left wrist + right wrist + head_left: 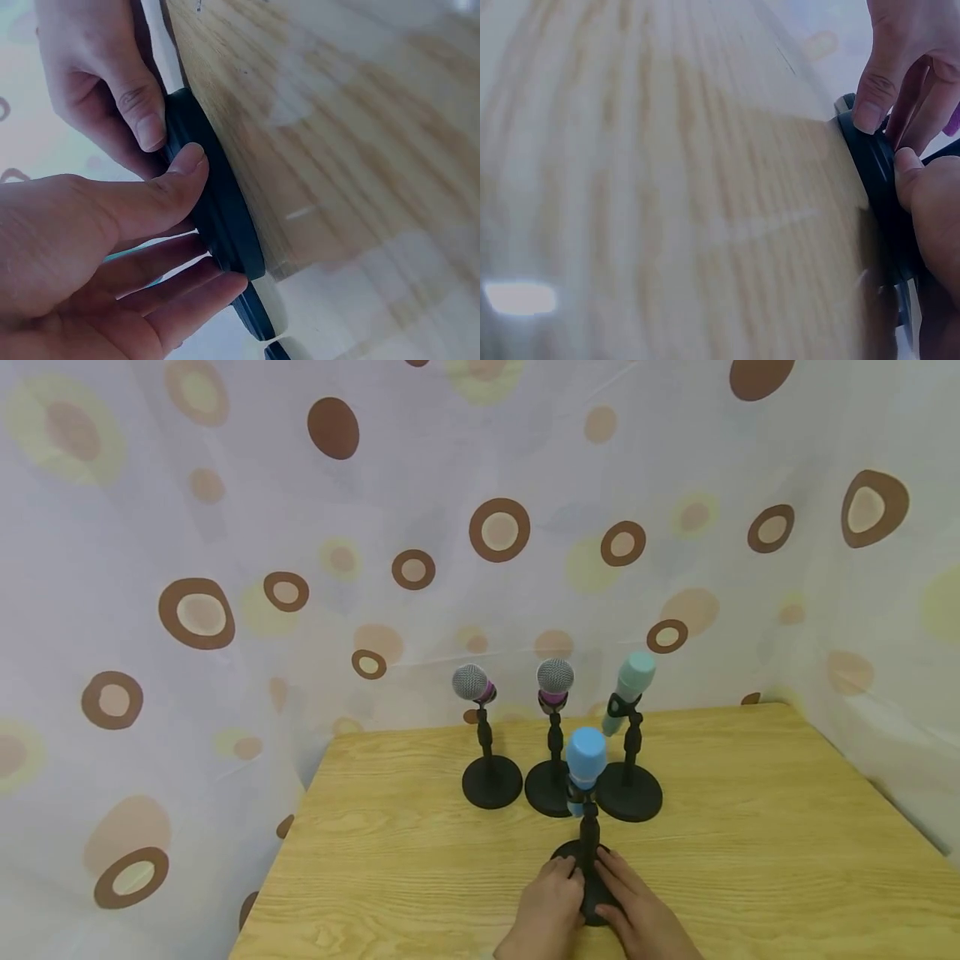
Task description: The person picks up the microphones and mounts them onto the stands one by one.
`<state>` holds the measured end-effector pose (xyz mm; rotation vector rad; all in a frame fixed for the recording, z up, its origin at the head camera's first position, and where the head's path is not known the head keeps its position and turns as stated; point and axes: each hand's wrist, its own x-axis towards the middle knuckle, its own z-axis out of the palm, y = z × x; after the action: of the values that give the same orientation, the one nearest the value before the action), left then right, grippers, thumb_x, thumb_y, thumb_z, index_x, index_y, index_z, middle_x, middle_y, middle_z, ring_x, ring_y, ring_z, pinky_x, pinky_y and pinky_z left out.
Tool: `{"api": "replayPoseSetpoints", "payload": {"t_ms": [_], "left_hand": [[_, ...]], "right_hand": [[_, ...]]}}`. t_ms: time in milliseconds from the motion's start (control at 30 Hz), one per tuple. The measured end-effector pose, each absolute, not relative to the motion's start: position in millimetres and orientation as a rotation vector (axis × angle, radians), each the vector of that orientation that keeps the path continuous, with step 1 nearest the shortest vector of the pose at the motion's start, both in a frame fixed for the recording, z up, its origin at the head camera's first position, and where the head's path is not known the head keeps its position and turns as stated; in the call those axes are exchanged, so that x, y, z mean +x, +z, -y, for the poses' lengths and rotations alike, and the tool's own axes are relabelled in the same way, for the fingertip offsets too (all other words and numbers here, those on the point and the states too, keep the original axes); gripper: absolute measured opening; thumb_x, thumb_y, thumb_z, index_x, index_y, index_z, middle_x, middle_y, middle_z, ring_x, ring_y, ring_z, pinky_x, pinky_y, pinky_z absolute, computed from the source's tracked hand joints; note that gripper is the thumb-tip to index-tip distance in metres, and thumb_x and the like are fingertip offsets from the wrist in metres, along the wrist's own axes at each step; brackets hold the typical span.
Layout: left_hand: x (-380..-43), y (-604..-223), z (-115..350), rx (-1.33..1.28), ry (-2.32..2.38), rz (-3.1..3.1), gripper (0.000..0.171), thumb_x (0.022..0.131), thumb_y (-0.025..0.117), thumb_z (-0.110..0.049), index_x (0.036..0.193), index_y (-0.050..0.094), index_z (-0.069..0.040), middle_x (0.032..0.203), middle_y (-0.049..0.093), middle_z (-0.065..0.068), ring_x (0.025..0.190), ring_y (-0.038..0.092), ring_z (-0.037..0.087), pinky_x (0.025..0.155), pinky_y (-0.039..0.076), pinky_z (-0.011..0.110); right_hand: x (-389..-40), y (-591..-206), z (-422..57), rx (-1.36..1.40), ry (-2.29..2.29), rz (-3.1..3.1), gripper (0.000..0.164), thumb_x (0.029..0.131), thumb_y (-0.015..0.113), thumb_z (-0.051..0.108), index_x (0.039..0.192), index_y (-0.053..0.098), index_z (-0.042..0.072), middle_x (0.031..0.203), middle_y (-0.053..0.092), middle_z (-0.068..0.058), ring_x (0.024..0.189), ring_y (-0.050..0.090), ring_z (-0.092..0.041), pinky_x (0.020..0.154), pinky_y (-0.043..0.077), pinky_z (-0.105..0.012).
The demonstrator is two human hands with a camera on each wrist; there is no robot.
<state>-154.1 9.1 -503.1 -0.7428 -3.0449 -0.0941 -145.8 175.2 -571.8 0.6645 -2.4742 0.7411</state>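
Note:
A blue microphone [587, 753] sits upright in the clip of a black desk microphone stand [590, 835] near the front of the table. My left hand [550, 897] grips the left side of its round base [596, 906], fingers curled at the rim. On the right side, my right hand [640, 912] holds the same base, its fingers lying along the top and its thumb at the near edge. In the left wrist view, the thumb of the left hand [97, 240] presses the base's rim [217, 187]. The right wrist view shows the right hand [939, 206] only partly.
Behind stand three more black stands: two hold silver-headed microphones, one at left [470, 682] and one in the middle [556, 677], and the right one holds a mint-green microphone [636, 672]. They are on a wood-grain table [390, 860] against a dotted curtain [420, 460].

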Motion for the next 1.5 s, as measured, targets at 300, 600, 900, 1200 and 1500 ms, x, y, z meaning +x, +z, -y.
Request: {"api": "replayPoseSetpoints", "payload": {"t_ms": [300, 600, 900, 1200, 1500], "left_hand": [[-162.4, -504.9, -24.9, -0.780, -0.035, 2.996, 0.046, 0.080, 0.082, -0.033, 0.121, 0.071, -0.015, 0.127, 0.065, -0.004, 0.117, 0.060, 0.010, 0.087, 0.055, 0.019], [-170.9, -508.1, -41.9, -0.743, 0.014, 2.925, 0.049, 0.075, 0.083, -0.038, 0.117, 0.072, -0.017, 0.120, 0.068, -0.006, 0.111, 0.062, 0.008, 0.084, 0.056, 0.018], [-178.5, -507.1, -53.9, -0.732, 0.038, 2.970, 0.046, 0.076, 0.083, -0.040, 0.117, 0.072, -0.022, 0.117, 0.066, -0.009, 0.110, 0.061, 0.006, 0.083, 0.056, 0.018], [-183.7, -507.0, -61.8, -0.751, 0.056, 2.919, 0.049, 0.078, 0.081, -0.041, 0.121, 0.070, -0.020, 0.122, 0.066, -0.009, 0.114, 0.060, 0.005, 0.089, 0.053, 0.016], [-186.4, -509.3, -68.0, -0.767, 0.052, 2.933, 0.049, 0.079, 0.080, -0.040, 0.122, 0.070, -0.020, 0.122, 0.065, -0.010, 0.113, 0.059, 0.004, 0.090, 0.052, 0.015]], "right_hand": [[-147.9, -563.5, -185.1, 0.538, 0.797, 2.618, 0.051, 0.086, 0.075, 0.018, 0.132, 0.062, 0.002, 0.146, 0.054, -0.008, 0.132, 0.049, -0.030, 0.093, 0.056, -0.042], [-159.2, -557.6, -202.0, 0.480, 0.972, 2.753, 0.051, 0.092, 0.067, 0.013, 0.141, 0.053, 0.001, 0.153, 0.045, -0.012, 0.138, 0.043, -0.034, 0.101, 0.049, -0.050], [-165.8, -561.8, -214.4, 0.513, 0.902, 2.643, 0.049, 0.091, 0.070, 0.014, 0.137, 0.057, 0.001, 0.148, 0.050, -0.016, 0.131, 0.050, -0.034, 0.100, 0.042, -0.009], [-171.2, -563.2, -222.3, 0.539, 0.931, 2.567, 0.049, 0.090, 0.070, 0.010, 0.137, 0.057, 0.000, 0.147, 0.050, -0.020, 0.133, 0.047, -0.031, 0.099, 0.013, 0.007], [-172.7, -566.3, -229.7, 0.509, 0.976, 2.599, 0.049, 0.094, 0.067, 0.015, 0.139, 0.055, 0.001, 0.149, 0.048, -0.019, 0.136, 0.022, 0.010, 0.099, 0.012, 0.007]]}}
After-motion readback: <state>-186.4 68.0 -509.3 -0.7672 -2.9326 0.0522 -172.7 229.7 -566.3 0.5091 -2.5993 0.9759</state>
